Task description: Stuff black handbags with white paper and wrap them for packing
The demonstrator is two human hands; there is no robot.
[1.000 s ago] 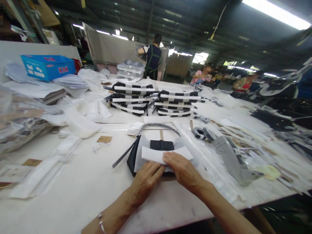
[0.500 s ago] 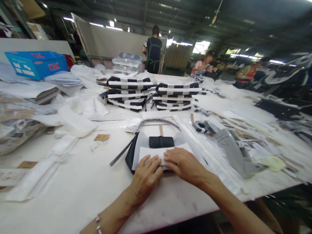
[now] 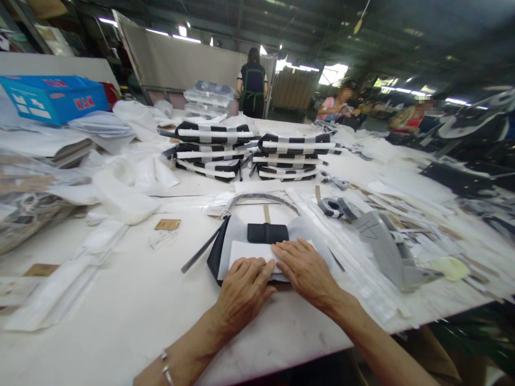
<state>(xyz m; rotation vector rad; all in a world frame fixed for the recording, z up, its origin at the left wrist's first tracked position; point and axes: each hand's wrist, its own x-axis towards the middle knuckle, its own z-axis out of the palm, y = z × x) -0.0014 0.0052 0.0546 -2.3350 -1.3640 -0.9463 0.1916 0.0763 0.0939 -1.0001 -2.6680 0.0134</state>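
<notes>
A black handbag (image 3: 216, 256) lies flat on the white table in front of me, its wrapped handle (image 3: 263, 196) arching away from me. White tissue paper (image 3: 236, 231) covers much of its front, and a folded white sheet (image 3: 247, 250) lies over the lower part. Above that sheet shows the bag's black flap tab (image 3: 267, 232). My left hand (image 3: 247, 284) rests on the sheet's lower edge, fingers laid out. On the right side of the sheet my right hand (image 3: 303, 271) presses with flat, extended fingers. A dark grey strap (image 3: 202, 247) sticks out left of the bag.
Stacks of wrapped black bags (image 3: 213, 151) stand beyond the handbag. A grey tape dispenser (image 3: 382, 244) and tape rolls (image 3: 338, 208) sit right. A brown tag (image 3: 168, 224), white foam wrap (image 3: 124, 187) and a blue box (image 3: 52, 99) are left. Co-workers (image 3: 252, 83) are in the background.
My left fingers have drawn together and slid slightly down the folded sheet. My right hand has shifted slightly right, its fingers flatter. The bag stays in place.
</notes>
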